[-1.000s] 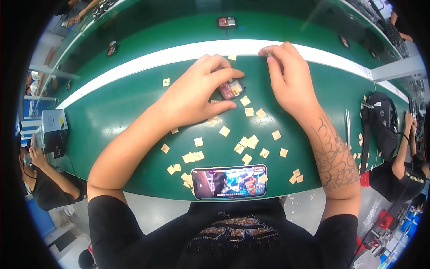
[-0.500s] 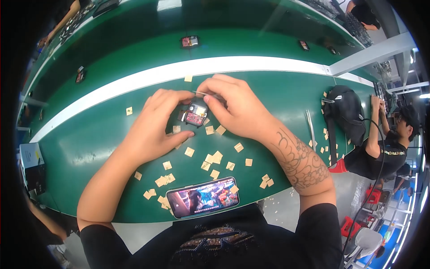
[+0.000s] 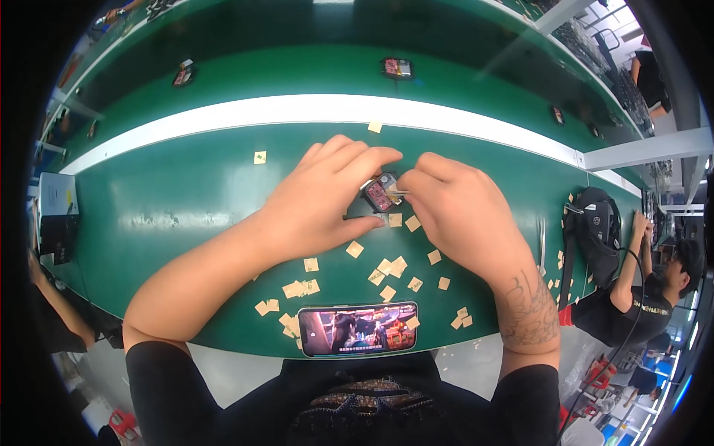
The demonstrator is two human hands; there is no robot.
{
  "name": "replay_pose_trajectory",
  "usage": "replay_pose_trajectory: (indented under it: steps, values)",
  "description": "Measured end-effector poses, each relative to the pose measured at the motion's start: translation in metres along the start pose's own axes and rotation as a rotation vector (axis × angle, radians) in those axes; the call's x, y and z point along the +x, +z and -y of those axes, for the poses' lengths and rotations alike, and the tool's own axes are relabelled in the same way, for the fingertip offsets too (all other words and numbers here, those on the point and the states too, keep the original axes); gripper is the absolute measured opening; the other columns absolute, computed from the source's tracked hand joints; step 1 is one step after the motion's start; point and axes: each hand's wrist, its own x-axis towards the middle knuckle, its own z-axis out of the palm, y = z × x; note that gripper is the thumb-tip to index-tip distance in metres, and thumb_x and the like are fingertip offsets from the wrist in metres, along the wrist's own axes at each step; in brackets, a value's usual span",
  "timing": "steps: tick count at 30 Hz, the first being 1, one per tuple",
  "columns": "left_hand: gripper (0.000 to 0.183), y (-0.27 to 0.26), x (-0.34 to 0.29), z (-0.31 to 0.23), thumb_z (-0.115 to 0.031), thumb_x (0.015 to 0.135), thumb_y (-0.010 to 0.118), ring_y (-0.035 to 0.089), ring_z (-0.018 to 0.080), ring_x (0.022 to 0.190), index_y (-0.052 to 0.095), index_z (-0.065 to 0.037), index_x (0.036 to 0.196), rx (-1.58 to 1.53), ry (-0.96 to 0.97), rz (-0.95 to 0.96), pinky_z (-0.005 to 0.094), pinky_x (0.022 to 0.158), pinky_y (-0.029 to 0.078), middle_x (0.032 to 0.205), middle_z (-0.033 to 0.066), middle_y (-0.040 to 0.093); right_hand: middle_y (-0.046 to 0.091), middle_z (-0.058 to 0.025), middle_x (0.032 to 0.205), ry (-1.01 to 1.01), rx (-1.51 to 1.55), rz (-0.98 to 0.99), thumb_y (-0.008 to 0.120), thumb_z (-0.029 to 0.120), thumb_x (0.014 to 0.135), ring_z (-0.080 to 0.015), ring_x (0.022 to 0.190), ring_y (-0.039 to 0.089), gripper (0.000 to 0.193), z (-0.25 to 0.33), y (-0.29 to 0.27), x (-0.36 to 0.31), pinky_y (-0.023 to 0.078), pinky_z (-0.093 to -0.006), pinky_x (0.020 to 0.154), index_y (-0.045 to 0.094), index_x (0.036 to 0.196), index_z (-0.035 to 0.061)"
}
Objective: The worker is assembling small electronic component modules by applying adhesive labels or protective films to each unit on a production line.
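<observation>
A small black electronic device (image 3: 378, 196) with its red circuit board exposed lies on the green table. My left hand (image 3: 323, 197) curves around its left side, index finger beyond the far edge and thumb near the closest edge, with a gap between them. Pinched in my right hand (image 3: 457, 204) are metal tweezers (image 3: 399, 193), their tips over the board, beside a pale patch on the device. Whether the tips grip anything is too small to tell. Around the device lie small tan square pieces, such as one (image 3: 395, 220) just below it.
A phone (image 3: 358, 329) playing video lies by the near edge. Other metal tweezers (image 3: 542, 244) and a black bag (image 3: 595, 223) are at right, near a co-worker (image 3: 643, 279). A white rail (image 3: 297, 109) crosses behind; beyond it sits another device (image 3: 397, 68).
My right hand has brought the tweezers from beyond the device's far edge down over its board. The left hand stays around the device. The whole view has shifted.
</observation>
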Motion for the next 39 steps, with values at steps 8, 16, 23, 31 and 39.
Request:
replay_pose_trajectory:
  steps: [8,16,23,31,39]
  values:
    - [0.064,0.005,0.002,0.002,-0.004,0.080,0.084,0.059,0.0346,0.119,0.061,-0.009,0.139,0.003,0.045,0.020,0.0462,0.107,0.048,0.123,0.0112,0.066,0.064,-0.0088,0.095,0.047,-0.111,0.060,0.070,0.004,0.086,-0.0315,0.093,0.073,0.014,0.006,-0.003,0.001,0.061,-0.0446,0.076,0.070,0.100,0.0053]
    - [0.062,0.000,0.000,0.003,0.000,0.080,0.082,0.059,0.0349,0.120,0.061,-0.008,0.137,-0.074,0.013,-0.001,0.0445,0.104,0.052,0.125,0.0112,0.066,0.069,-0.0140,0.094,0.108,0.489,0.019,0.071,-0.003,0.089,-0.0329,0.086,0.072,0.014,-0.026,0.010,0.007,0.058,-0.0409,0.075,0.072,0.103,0.0007]
    - [0.064,0.000,-0.001,0.008,0.000,0.080,0.083,0.060,0.0346,0.118,0.060,-0.007,0.139,-0.090,-0.006,0.003,0.0442,0.103,0.053,0.123,0.0121,0.067,0.069,-0.0143,0.094,0.112,0.541,0.002,0.071,-0.005,0.088,-0.0325,0.086,0.071,0.016,-0.027,0.007,0.008,0.058,-0.0395,0.075,0.071,0.103,-0.0001]
    - [0.064,0.000,-0.002,0.006,0.001,0.079,0.082,0.060,0.0359,0.115,0.059,-0.007,0.138,-0.024,0.059,-0.007,0.0444,0.102,0.052,0.121,0.0126,0.066,0.059,-0.0106,0.092,0.004,-0.121,-0.072,0.071,0.004,0.085,-0.0321,0.086,0.071,0.016,0.008,0.016,0.003,0.060,-0.0424,0.075,0.065,0.099,0.0039]
    - [0.066,-0.002,-0.002,0.011,0.001,0.078,0.082,0.061,0.0349,0.118,0.059,-0.006,0.139,-0.092,0.016,0.006,0.0446,0.103,0.052,0.123,0.0132,0.066,0.066,-0.0081,0.091,0.144,0.568,-0.053,0.074,-0.003,0.090,-0.0209,0.079,0.069,0.011,-0.026,0.025,0.010,0.054,-0.0354,0.066,0.067,0.099,-0.0002]
